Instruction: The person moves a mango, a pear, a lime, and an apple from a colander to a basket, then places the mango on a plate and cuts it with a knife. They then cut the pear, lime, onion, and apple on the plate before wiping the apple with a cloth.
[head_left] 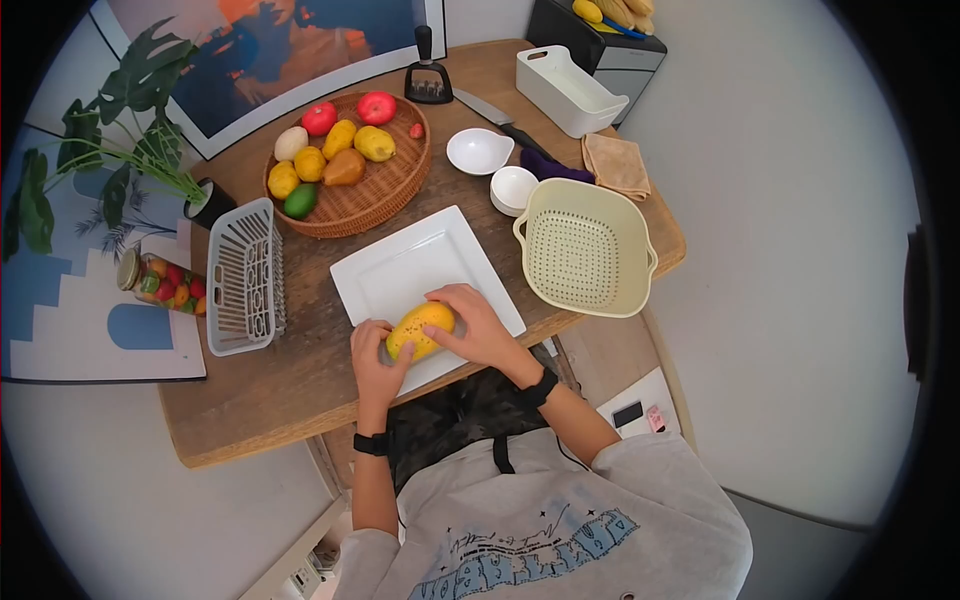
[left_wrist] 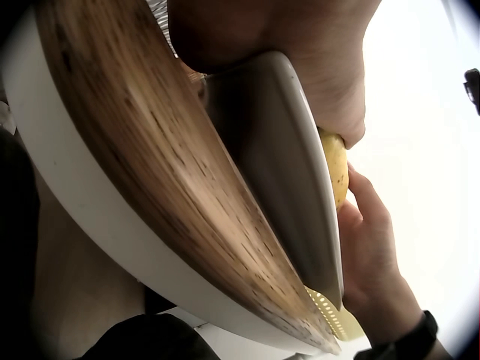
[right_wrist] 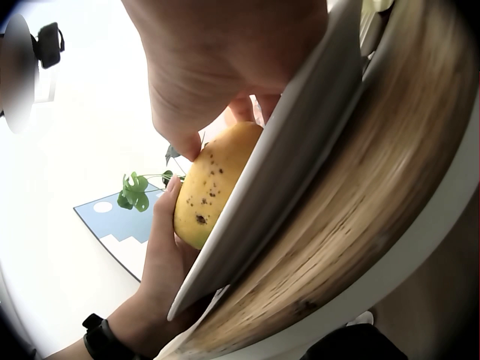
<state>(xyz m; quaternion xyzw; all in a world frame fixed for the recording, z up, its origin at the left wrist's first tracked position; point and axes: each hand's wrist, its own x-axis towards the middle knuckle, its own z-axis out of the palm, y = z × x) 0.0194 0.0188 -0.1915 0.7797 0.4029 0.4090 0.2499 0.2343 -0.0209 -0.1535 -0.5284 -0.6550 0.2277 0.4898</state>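
Note:
A yellow mango (head_left: 420, 326) with dark specks lies at the near side of a white square plate (head_left: 418, 258). My left hand (head_left: 376, 362) grips its left end, the thumb along the near side. On the other end my right hand (head_left: 474, 326) holds it, fingers over the far side and thumb on top. In the right wrist view the mango (right_wrist: 214, 184) shows brown spots and a greenish lower end, between both hands. Only a strip of the mango (left_wrist: 335, 166) shows past the plate's rim in the left wrist view.
Behind the plate stands a round wicker tray (head_left: 375, 208) of fruit. A grey basket (head_left: 245, 285) is at left, a pale yellow colander (head_left: 588, 248) at right. White bowls (head_left: 480, 150), a knife (head_left: 485, 108) and a brown cloth (head_left: 616, 166) lie farther back. The table edge (head_left: 270, 432) runs close below.

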